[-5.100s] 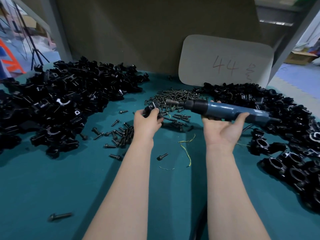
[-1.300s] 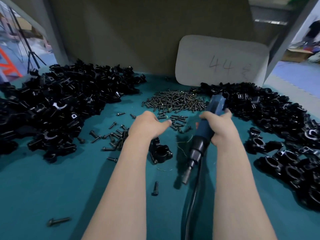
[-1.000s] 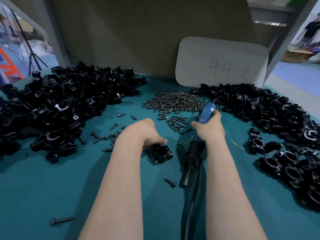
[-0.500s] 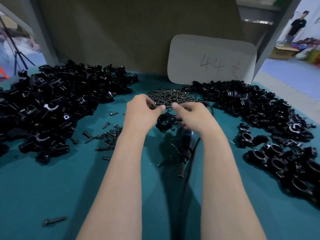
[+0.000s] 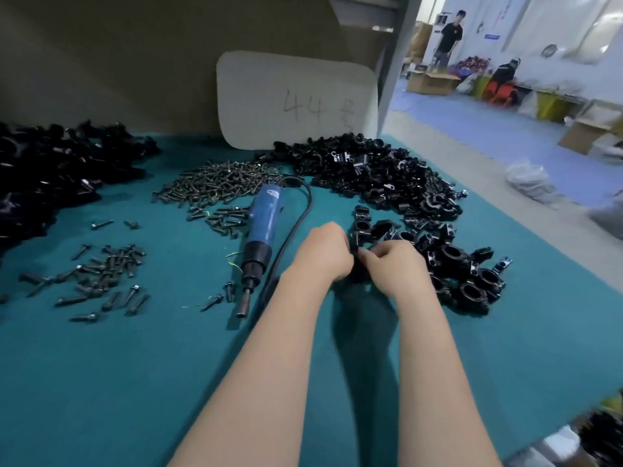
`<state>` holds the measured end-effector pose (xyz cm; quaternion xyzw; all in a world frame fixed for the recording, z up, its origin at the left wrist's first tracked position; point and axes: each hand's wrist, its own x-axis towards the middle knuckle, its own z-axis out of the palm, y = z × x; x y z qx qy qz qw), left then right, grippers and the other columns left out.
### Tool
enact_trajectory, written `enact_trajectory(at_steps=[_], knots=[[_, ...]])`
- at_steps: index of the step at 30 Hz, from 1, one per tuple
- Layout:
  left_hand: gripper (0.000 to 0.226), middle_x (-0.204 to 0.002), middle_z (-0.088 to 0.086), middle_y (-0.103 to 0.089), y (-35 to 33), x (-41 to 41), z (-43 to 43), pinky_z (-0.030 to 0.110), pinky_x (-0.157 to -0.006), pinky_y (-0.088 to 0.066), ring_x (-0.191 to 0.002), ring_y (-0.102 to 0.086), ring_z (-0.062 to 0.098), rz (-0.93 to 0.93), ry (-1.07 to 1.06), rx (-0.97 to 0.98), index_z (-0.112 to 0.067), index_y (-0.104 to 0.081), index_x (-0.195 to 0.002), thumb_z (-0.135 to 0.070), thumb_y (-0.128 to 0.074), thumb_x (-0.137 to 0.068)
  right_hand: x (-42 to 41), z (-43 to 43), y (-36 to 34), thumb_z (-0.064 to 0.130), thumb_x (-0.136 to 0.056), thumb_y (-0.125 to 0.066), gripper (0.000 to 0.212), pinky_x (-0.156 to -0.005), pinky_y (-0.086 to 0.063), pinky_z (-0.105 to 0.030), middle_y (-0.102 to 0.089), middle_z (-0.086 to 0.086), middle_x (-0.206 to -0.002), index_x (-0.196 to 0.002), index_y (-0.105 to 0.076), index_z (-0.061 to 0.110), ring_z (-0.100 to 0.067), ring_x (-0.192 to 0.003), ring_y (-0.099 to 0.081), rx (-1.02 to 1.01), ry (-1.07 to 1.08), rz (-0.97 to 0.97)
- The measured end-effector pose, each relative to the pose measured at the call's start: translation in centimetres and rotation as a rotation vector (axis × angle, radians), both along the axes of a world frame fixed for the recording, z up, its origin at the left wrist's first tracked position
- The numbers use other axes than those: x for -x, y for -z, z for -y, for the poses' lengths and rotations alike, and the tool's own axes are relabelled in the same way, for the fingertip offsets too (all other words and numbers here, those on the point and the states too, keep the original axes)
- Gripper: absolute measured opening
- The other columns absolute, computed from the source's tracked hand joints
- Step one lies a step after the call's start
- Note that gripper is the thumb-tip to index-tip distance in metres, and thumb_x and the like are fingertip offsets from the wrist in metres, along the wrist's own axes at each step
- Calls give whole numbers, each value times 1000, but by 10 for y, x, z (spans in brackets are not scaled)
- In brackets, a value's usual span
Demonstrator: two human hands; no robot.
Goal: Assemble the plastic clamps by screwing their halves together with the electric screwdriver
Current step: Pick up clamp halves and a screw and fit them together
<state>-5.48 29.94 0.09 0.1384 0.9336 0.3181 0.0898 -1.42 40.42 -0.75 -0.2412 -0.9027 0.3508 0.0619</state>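
Both hands are bunched up on one black clamp (image 5: 358,274) right at the near edge of the heap of finished clamps (image 5: 465,278) on the right side of the teal mat (image 5: 135,382). The left hand (image 5: 323,254) has its fingers curled in against the clamp from its side, and the right hand (image 5: 391,264) pinches it from the other. Most of the clamp is hidden between them, so I can't tell if a screw is in it yet. The thing that matters next, I'd say, is the electric screwdriver (image 5: 264,227). Nobody's holding it; it's lying flat on the mat just left of the left hand, long axis running away from the person, bit (image 5: 243,306) pointing back toward them and blue handle end up by the screw pile (image 5: 219,183). Its cord (image 5: 296,227) loops down between the tool and the left hand. So the left hand is clearly the nearer one — the right would have to reach across the clamp and over the cord to grab the handle.
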Motion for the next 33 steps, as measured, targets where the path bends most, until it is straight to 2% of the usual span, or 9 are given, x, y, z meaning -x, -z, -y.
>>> enact_trajectory(at_steps=[5, 11, 14, 17, 21, 24, 28, 31, 33], knots=[[18, -110, 9, -65, 11, -6, -28, 33, -74, -45, -102, -60, 30, -28, -64, 10, -13, -63, -104, -27, -57, -95, -1, -12, 10, 24, -94, -56, 10, -68, -35, -26, -62, -5, -105, -104, -58, 20, -20, -84, -48, -7, 126, -25], [10, -100, 9, -63, 15, -5, -43, 31, -76, -52, -90, -63, 28, 243, -122, -334, -13, -57, -91, -22, -57, -96, 6, -14, 6, 14, -92, -51, 15, -71, -38, -30, -60, -4, -110, -105, -57, 19, -21, -87, -51, -58, 208, -110], [16, -77, 10, -57, 9, -2, -31, 25, -57, -53, -66, -57, 24, 359, -93, -496, -7, -60, -84, -4, -48, -93, 16, -2, -5, 15, -92, -50, 15, -75, -40, -30, -60, -5, -110, -105, -58, 17, -22, -95, -54, -54, 194, -240], [21, -75, 10, -61, -4, 7, 1, 17, -45, -48, -57, -54, 18, 229, -140, -577, -8, -64, -81, -5, -47, -93, 32, 27, -21, 16, -92, -50, 14, -74, -37, -25, -61, 0, -100, -102, -60, 16, -20, -97, -56, 16, 97, -378], [20, -84, 4, -69, -18, 23, 73, 36, -75, -55, -77, -63, 25, -35, -459, -740, -15, -67, -80, -13, -52, -93, 57, 98, -32, 16, -91, -54, 5, -73, -35, -17, -57, 8, -84, -91, -58, 19, -13, -89, -56, 155, -160, -460], [22, -86, 5, -67, -15, 31, 142, 40, -78, -58, -82, -63, 27, -67, -752, -958, -20, -62, -76, -12, -51, -94, 75, 165, -31, 18, -92, -54, 5, -70, -32, -14, -59, 7, -89, -91, -58, 20, -12, -89, -55, 210, -373, -438], [23, -77, 2, -61, -6, 27, 218, 21, -51, -47, -68, -57, 15, -77, -1032, -1227, -15, -58, -76, -5, -47, -94, 89, 255, -17, 18, -95, -52, 14, -78, -37, -21, -64, -1, -108, -104, -63, 14, -17, -101, -57, 232, -610, -290], [17, -95, 7, -66, 0, 22, 254, 32, -77, -52, -85, -59, 17, -189, -1167, -1218, -13, -60, -87, -7, -46, -95, 92, 303, -4, 15, -95, -48, 23, -82, -41, -26, -61, -4, -116, -113, -62, 16, -21, -108, -55, 218, -725, -221], [16, -109, 13, -66, -8, 15, 262, 31, -81, -51, -88, -61, 16, -276, -1189, -1217, -8, -62, -100, -9, -46, -96, 94, 324, 2, 13, -94, -46, 34, -94, -43, -34, -55, -7, -126, -124, -57, 22, -26, -117, -49, 177, -789, -198]])
